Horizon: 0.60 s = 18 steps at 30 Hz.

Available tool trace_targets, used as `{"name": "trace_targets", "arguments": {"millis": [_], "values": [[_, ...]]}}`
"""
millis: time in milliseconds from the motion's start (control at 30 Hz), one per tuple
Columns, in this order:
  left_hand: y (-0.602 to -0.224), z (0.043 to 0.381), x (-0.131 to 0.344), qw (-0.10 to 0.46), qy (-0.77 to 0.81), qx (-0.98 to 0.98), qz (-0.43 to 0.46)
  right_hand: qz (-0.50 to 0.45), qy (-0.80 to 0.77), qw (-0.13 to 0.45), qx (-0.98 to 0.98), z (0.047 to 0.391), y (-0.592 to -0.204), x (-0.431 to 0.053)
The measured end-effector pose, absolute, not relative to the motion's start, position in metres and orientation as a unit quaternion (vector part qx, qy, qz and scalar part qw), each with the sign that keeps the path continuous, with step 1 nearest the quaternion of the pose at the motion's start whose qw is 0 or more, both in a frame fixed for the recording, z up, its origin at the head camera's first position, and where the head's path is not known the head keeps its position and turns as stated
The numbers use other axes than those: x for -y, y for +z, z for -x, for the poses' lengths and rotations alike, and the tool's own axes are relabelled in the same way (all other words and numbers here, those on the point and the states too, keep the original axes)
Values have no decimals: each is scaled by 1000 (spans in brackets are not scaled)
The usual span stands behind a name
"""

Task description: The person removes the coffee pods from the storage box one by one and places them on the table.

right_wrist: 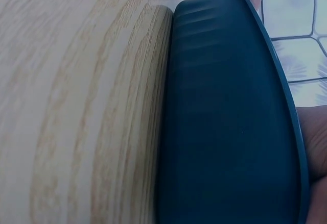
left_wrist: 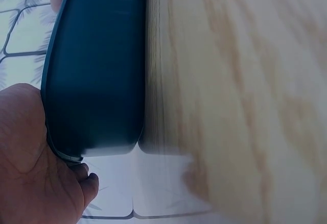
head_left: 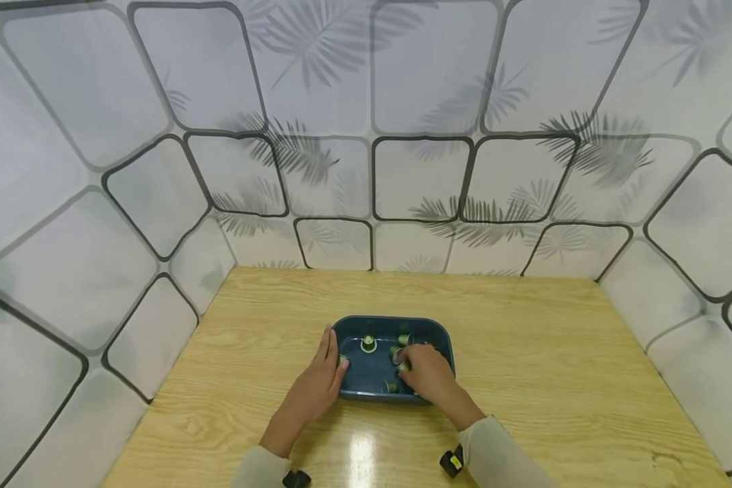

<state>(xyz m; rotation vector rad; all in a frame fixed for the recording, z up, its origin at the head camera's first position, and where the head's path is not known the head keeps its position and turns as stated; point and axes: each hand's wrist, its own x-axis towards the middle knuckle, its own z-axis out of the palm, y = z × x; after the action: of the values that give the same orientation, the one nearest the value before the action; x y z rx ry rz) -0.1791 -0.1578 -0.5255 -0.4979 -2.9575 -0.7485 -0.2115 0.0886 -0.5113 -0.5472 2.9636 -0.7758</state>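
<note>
A dark blue plastic tray (head_left: 366, 390) rests on the wooden table, with several small green coffee capsules inside. One capsule (head_left: 369, 343) stands upright on its rim towards the back left; another capsule (head_left: 390, 387) lies near the front wall. My left hand (head_left: 318, 381) holds the tray's left end, thumb over the rim and fingers along the outside. Inside the right half, my right hand (head_left: 428, 373) pinches at a capsule (head_left: 404, 367) among others, its fingertips partly hidden. Both wrist views mostly show the tray's outer wall (left_wrist: 97, 76).
Light wood-grain table (head_left: 543, 352) surrounds the tray. White walls (head_left: 421, 179) with dark rounded outlines and leaf prints enclose it at the back and sides. Dark wrist devices (head_left: 451, 462) sit by the sleeves.
</note>
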Motion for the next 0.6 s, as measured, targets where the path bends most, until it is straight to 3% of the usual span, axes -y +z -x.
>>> {"name": "trace_targets", "arguments": {"millis": [267,600], "values": [[-526,180,157,25,-243,956,162,165,-233,18,-958,211,-510,-90],[-527,178,157,29,-244,956,162,170,-296,-26,-939,203,-509,-94]]}}
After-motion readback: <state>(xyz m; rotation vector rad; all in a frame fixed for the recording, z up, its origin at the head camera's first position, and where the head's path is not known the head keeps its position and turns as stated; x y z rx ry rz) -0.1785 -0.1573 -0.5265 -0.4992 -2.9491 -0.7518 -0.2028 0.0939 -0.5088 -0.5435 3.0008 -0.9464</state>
